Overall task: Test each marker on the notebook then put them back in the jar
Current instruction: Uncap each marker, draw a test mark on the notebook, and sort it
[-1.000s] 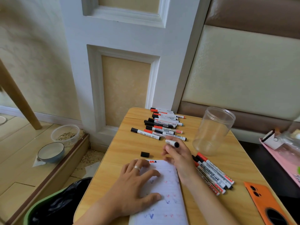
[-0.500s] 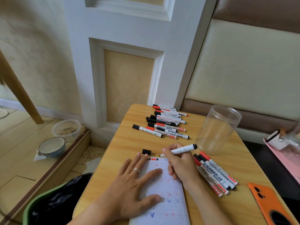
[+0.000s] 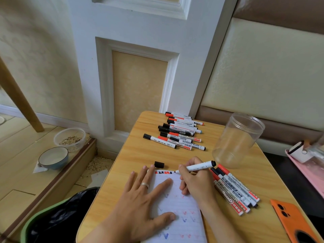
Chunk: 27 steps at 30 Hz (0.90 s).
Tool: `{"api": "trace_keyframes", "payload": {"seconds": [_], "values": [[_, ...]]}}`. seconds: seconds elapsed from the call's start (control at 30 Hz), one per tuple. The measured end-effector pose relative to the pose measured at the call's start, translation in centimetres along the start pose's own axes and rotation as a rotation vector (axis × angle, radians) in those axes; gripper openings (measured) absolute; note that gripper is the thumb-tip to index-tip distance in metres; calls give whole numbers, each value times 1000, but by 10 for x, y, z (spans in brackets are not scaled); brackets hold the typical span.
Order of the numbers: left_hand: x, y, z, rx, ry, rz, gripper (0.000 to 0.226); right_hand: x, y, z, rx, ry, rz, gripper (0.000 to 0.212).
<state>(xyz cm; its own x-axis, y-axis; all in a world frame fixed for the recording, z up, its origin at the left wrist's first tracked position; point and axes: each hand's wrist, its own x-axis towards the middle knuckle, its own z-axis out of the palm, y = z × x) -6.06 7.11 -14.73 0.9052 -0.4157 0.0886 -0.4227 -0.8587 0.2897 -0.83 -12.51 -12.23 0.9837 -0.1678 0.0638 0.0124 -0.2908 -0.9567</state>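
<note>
A head-worn camera looks down at a small wooden table that fills the lower centre and right of the frame.

At the bottom centre lies a lined notebook, its page dotted with small red and blue check marks. The left hand lies flat on the notebook's left side, fingers straight and spread, holding nothing; a silver ring sits on one finger.

The right hand, just right of centre, has its fingers curled round an uncapped whiteboard marker. The marker slants up to the right, and its tip touches or nearly touches the top edge of the page. A loose black cap lies on the table just above the notebook, close to the left fingertips.

In the right middle of the frame stands a clear plastic jar, lidless, with no markers inside.

A large pile of whiteboard markers, with red and black caps, lies at the table's far edge, upper centre. A smaller bundle of markers lies just right of the right hand, below the jar.

An orange phone rests at the lower right corner. At the left of the frame, on the floor, are a blue bowl and a clear container of grain. A green bin with a black liner sits at the lower left.
</note>
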Motion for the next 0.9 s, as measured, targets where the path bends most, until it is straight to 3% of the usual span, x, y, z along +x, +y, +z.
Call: {"api": "trace_keyframes", "payload": {"seconds": [0.33,0.9], "values": [[0,3,-9,-2,-68,43,67,-1,-1,2,-16,-5,-11,25],[1,1,-6,-3,-71,37,68,1,2,4,-61,22,13,24]]}}
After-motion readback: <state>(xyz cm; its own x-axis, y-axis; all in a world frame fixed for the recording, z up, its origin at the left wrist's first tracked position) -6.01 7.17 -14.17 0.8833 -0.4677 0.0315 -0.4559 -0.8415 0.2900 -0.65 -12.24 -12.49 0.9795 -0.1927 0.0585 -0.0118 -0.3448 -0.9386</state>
